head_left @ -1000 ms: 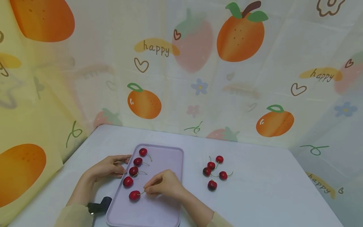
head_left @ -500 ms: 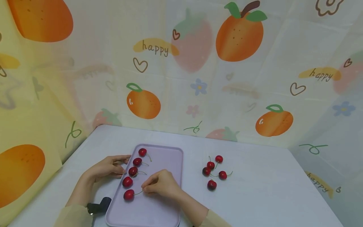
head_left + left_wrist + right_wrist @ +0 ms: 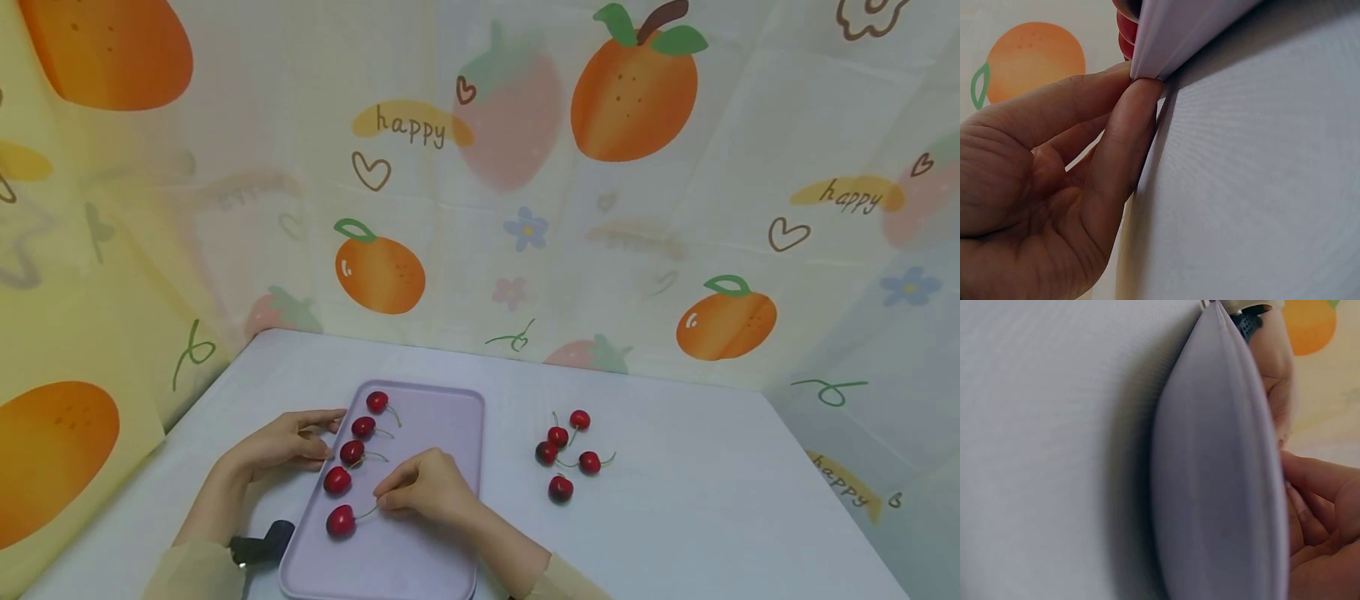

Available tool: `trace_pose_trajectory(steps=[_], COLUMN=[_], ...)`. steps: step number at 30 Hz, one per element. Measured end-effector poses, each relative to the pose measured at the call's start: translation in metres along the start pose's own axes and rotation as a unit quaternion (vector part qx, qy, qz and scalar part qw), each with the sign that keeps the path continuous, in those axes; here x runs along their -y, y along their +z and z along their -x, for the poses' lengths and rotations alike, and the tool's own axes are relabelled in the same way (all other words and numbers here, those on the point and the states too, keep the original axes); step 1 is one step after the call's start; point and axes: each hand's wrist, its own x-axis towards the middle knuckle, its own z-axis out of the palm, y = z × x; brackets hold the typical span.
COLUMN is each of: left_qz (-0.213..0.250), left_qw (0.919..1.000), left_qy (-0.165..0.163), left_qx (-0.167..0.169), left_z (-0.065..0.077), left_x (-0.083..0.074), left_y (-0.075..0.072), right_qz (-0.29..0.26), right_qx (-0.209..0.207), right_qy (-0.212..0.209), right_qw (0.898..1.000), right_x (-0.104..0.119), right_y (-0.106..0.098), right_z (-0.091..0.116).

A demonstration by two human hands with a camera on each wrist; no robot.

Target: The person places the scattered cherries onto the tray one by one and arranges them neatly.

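A lilac tray point(image 3: 420, 558) lies on the table with a column of red cherries along its left side. At the bottom of that column is a cherry point(image 3: 341, 521); my right hand point(image 3: 429, 485) pinches its stem between thumb and fingertips. Above it sit several more cherries, including one just beyond point(image 3: 337, 481). My left hand point(image 3: 288, 439) rests against the tray's left rim, its fingertips touching the outer edge, as the left wrist view also shows with its thumb point(image 3: 1125, 125). In the right wrist view the tray's wall point(image 3: 1216, 475) hides the cherries.
Right of the tray, a loose group of cherries point(image 3: 557, 437) lies on the white table point(image 3: 675, 500). A black wrist device point(image 3: 264, 543) sits beside the tray's lower left edge. A fruit-printed curtain point(image 3: 450, 250) stands behind the table.
Over the last second my right hand has moved slightly left, bringing the pinched cherry toward the left side of the tray, below the others. My left hand has stayed at the rim.
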Motion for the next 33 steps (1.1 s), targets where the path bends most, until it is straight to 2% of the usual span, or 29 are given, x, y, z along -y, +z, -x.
trace_pose_trajectory(steps=[12, 19, 28, 33], left_qz=[-0.003, 0.001, 0.0, -0.003], left_qw=[0.9999, 1.0, 0.9999, 0.9999], left_qy=[-0.013, -0.005, -0.013, -0.011], left_qx=[-0.005, 0.001, -0.003, -0.001], left_z=[-0.0015, -0.0013, -0.0008, -0.0008], left_x=[0.0021, 0.0008, 0.0, 0.0011], left_y=[-0.0007, -0.0001, 0.0002, -0.0004], right_qz=[-0.016, 0.0, 0.018, -0.005], right_qx=[0.002, -0.004, -0.012, -0.008], right_qy=[0.003, -0.004, -0.007, -0.002], right_qw=[1.0, 1.0, 1.0, 1.0], right_x=[0.0015, 0.0014, 0.0039, 0.0064], right_y=[-0.0007, -0.0025, -0.0049, -0.0074], right_z=[0.0014, 0.0024, 0.0045, 0.006])
